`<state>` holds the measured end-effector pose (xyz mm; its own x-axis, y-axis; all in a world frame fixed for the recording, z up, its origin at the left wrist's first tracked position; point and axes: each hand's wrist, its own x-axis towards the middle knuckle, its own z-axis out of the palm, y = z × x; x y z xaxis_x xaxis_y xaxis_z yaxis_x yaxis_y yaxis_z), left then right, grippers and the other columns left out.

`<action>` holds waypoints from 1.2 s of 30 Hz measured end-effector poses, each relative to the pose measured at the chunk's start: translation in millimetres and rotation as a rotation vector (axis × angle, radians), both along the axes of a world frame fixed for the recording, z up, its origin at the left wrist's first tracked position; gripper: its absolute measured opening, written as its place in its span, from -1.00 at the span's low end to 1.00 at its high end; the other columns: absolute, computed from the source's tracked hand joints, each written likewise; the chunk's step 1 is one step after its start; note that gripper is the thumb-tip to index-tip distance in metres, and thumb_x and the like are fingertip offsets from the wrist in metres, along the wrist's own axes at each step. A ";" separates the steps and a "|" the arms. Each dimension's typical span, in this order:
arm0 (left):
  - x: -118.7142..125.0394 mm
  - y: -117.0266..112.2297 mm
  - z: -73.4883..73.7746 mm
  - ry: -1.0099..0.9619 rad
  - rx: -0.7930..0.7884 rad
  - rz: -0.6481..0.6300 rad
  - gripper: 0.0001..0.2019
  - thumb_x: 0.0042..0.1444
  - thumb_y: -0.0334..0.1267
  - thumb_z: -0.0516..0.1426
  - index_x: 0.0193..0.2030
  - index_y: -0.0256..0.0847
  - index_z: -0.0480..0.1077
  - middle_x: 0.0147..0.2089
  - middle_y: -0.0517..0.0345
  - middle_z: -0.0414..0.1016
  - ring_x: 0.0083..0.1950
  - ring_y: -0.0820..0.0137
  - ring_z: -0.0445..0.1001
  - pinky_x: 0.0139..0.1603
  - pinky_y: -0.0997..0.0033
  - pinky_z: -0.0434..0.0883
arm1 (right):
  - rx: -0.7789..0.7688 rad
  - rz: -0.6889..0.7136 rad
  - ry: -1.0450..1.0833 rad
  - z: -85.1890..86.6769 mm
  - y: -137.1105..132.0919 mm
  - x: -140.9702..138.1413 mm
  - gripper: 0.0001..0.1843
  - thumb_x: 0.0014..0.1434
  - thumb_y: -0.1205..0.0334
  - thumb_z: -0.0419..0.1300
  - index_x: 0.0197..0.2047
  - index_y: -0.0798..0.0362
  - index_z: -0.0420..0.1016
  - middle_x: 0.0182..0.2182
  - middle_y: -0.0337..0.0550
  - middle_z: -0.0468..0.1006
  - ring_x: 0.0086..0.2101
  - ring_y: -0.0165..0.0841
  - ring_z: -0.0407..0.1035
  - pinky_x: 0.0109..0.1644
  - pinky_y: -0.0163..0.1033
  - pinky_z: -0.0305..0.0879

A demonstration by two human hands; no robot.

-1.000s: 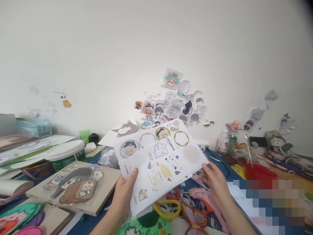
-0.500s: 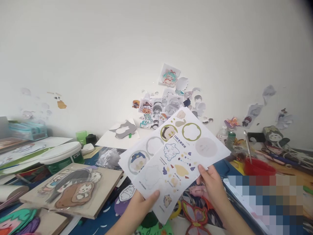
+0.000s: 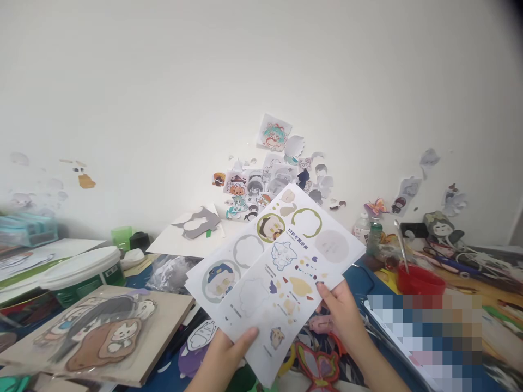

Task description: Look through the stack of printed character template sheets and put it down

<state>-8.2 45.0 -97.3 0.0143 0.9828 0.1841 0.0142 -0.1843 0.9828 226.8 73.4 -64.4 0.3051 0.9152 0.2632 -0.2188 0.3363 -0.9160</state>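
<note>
Two printed sheets (image 3: 278,267) are held up over the cluttered blue table (image 3: 359,277), fanned so one overlaps the other: the lower sheet shows round character badges and a cloud outline, the upper one carries small coloured shapes and a line of blue text. The left hand (image 3: 226,356) pinches the sheets' near bottom edge, thumb on top and the other fingers hidden behind the paper; the right hand (image 3: 343,316) grips their right edge, thumb on the printed face, fingers curled under. A second ago the sheets lay squarer to the view with the left hand holding higher on their left side; since then they have swung so their far corner points up toward the stickers on the wall (image 3: 269,185), and the left hand has slipped down to the bottom corner while the right has closed in on the edge. Judging by that, the sheets are being turned and spread for a look, not set down. Left of the sheets lies a wooden board (image 3: 171,321) with a cat-and-figure cutout, and beyond that a green tub (image 3: 85,272) with a white lid. Right of the sheets stands a red bowl (image 3: 420,283) with a tool handle in it, and behind it two small bottles (image 3: 368,231)
</note>
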 end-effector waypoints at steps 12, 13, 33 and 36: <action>-3.3 -6.9 32.1 -0.175 -0.167 0.084 -0.37 -0.19 0.09 0.27 -0.04 -0.29 0.35 0.15 -0.19 0.39 0.15 -0.05 0.34 0.03 0.10 0.42 | 0.052 -0.116 0.143 6.8 -2.7 14.6 -0.44 -0.14 0.03 0.36 -0.08 0.08 0.40 -0.49 -0.21 0.55 -0.61 -0.40 0.31 -0.59 -0.31 0.27; -4.3 -7.3 34.5 -0.179 -0.176 0.101 -0.43 -0.12 0.04 0.25 -0.03 -0.29 0.34 0.15 -0.18 0.39 0.15 -0.03 0.35 0.04 0.11 0.42 | 0.055 -0.143 0.145 7.2 -2.0 18.7 -0.47 -0.14 0.03 0.36 -0.12 0.10 0.42 -0.56 -0.25 0.51 -0.64 -0.42 0.27 -0.60 -0.32 0.24; -8.7 -7.3 41.1 -0.171 -0.203 0.243 -0.56 0.13 -0.07 0.08 0.11 -0.22 0.25 0.23 -0.10 0.30 0.19 0.04 0.29 0.14 0.01 0.31 | -0.012 0.026 0.042 17.1 -10.9 16.4 -0.54 -0.14 -0.04 0.36 -0.27 0.15 0.53 -0.68 -0.28 0.42 -0.71 -0.55 0.08 -0.67 -0.42 -0.05; -6.6 -9.1 45.4 -0.161 -0.223 0.251 -0.56 0.15 -0.10 0.07 0.12 -0.23 0.23 0.24 -0.10 0.28 0.21 0.05 0.26 0.18 0.03 0.27 | -0.030 0.039 0.035 16.9 -10.1 16.0 -0.51 -0.15 -0.05 0.36 -0.23 0.15 0.52 -0.63 -0.21 0.50 -0.68 -0.49 0.19 -0.65 -0.40 0.01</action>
